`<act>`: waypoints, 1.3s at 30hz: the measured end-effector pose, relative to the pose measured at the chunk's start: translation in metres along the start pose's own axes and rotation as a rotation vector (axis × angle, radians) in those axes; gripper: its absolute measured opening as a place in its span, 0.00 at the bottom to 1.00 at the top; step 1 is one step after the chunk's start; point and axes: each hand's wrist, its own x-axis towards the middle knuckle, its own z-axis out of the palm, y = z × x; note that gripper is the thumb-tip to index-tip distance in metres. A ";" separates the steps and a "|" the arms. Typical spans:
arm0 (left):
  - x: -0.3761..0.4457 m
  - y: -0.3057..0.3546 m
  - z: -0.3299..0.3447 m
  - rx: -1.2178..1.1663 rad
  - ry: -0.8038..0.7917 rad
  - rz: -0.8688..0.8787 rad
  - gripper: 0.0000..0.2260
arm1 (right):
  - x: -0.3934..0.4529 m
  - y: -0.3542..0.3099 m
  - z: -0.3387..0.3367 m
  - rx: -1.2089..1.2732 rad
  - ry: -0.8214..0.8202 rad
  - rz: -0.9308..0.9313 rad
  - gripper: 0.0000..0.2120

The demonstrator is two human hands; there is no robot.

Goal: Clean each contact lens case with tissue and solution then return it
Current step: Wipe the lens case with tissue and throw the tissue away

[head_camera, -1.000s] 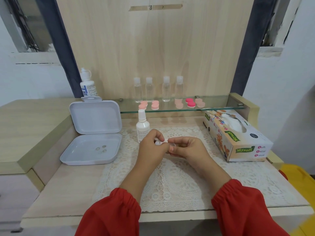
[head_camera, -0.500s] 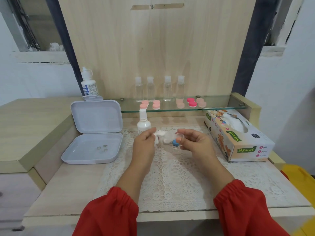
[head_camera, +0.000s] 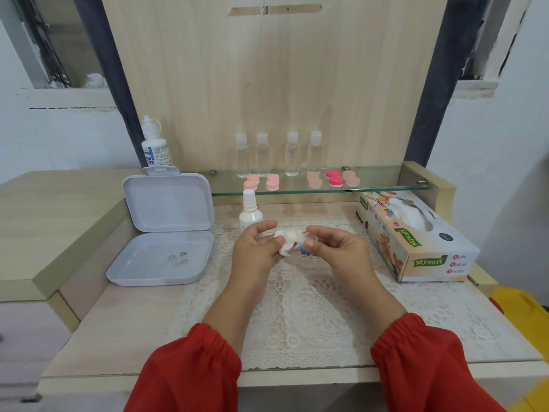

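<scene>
Left grip: a wad of white tissue (head_camera: 287,239) is pinched between thumb and curled fingers of the left hand (head_camera: 258,253).
Right grip: a contact lens case (head_camera: 307,244) is pinched by thumb and fingers of the right hand (head_camera: 341,253); only a clear rim and a blue part are seen.
Contact: the tissue is pressed against the case, above the lace mat (head_camera: 297,307), at the middle of the worktop (head_camera: 118,322).
Case axis: cannot be told; the case is mostly hidden by tissue and fingers.
Spray bottle (head_camera: 250,212): white, upright, at 12 o'clock just behind the left hand.
Lidded box (head_camera: 162,258): at 9 o'clock from the hands, lid stood open; three small ring-like items (head_camera: 178,257) lie in its tray.
Tissue box (head_camera: 416,236): at 3 o'clock, long axis run from far-left to near-right; white tissue is seen in its top slot.
Glass shelf (head_camera: 386,185): at 12 o'clock; four clear bottles (head_camera: 277,154) with white caps are stood in a row, with pink lens cases (head_camera: 301,181) laid in front.
Solution bottle (head_camera: 154,144): at 11 o'clock, upright behind the lidded box.
</scene>
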 end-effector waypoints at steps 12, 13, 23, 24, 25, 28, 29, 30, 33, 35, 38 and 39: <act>-0.002 -0.003 -0.002 0.112 -0.127 0.065 0.18 | 0.001 0.001 -0.001 -0.014 0.014 -0.006 0.13; -0.002 -0.004 -0.001 0.144 -0.169 0.049 0.19 | 0.000 0.000 -0.001 -0.014 0.000 -0.009 0.13; -0.005 -0.002 0.000 0.168 -0.167 0.041 0.14 | 0.001 0.007 -0.003 -0.049 -0.150 0.131 0.32; -0.005 -0.002 0.000 0.167 -0.174 0.040 0.14 | 0.001 0.007 -0.003 -0.034 -0.151 0.131 0.26; -0.005 -0.002 0.000 0.166 -0.179 0.039 0.15 | 0.000 0.006 -0.003 -0.037 -0.147 0.123 0.18; -0.005 -0.002 0.000 0.154 -0.170 0.031 0.15 | 0.000 0.006 -0.004 -0.087 -0.065 0.110 0.05; -0.005 -0.002 0.000 0.148 -0.162 0.027 0.14 | 0.001 0.006 -0.005 -0.062 -0.028 0.118 0.04; -0.004 -0.002 -0.001 0.144 -0.154 0.025 0.14 | 0.003 0.005 -0.005 -0.009 0.002 0.131 0.04; -0.004 -0.002 -0.001 0.194 -0.141 0.042 0.14 | 0.003 -0.003 -0.003 0.224 0.002 0.226 0.04; -0.004 -0.002 0.000 0.262 -0.139 0.071 0.13 | 0.002 -0.008 -0.002 0.347 -0.052 0.316 0.09; -0.007 -0.002 0.002 0.312 -0.151 0.092 0.12 | -0.002 -0.011 -0.002 0.397 -0.142 0.393 0.11; -0.008 -0.002 0.002 0.311 -0.152 0.095 0.12 | -0.002 -0.011 -0.002 0.387 -0.132 0.395 0.10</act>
